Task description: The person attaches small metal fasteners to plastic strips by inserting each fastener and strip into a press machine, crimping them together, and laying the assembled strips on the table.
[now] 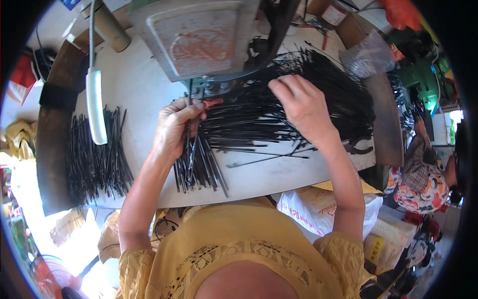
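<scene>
My left hand [178, 122] pinches a slim black cable-like strand [187, 138] below the machine head [196, 40], its long axis running away from me, probably light and springy, best held near that far end, while my right hand [303, 103] curls above the pile [249, 122], grip unclear.

Shows red lettering [300, 216] across a white plastic sack [321, 202], dark characters on a yellow label [377, 249] on a pale package [394, 231], and red print, too small to read, on a cardboard box's white label [334, 15].
</scene>
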Demonstrator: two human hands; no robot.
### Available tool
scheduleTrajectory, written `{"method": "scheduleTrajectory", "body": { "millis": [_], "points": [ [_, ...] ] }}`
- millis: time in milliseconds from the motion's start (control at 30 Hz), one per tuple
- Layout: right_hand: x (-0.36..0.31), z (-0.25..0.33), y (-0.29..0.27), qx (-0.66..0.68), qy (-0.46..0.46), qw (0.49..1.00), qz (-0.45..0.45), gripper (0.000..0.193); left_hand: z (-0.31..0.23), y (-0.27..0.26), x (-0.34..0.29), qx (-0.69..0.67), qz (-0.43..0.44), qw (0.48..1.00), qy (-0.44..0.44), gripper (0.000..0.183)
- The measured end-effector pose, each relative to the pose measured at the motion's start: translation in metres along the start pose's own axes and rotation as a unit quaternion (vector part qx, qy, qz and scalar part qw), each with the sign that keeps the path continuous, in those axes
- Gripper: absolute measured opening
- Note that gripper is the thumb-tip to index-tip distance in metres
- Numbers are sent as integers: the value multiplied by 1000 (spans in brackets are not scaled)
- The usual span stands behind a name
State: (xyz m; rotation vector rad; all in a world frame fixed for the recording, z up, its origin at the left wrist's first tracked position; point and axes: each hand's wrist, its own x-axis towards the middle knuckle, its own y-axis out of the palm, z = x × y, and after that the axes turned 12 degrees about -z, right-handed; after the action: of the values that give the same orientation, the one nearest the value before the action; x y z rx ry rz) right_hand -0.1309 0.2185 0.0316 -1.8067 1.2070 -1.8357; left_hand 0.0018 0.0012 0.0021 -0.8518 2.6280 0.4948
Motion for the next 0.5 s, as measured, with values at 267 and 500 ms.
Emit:
{"method": "scheduleTrajectory", "body": {
  "millis": [267,500],
  "points": [
    [17,45,54,278,218,934,48,18,-4,-1,-7,16,-30,999,6,18],
    [27,54,65,539,468,696,77,21,-3,-3,-6,-7,-14,1000,5,27]
  ]
}}
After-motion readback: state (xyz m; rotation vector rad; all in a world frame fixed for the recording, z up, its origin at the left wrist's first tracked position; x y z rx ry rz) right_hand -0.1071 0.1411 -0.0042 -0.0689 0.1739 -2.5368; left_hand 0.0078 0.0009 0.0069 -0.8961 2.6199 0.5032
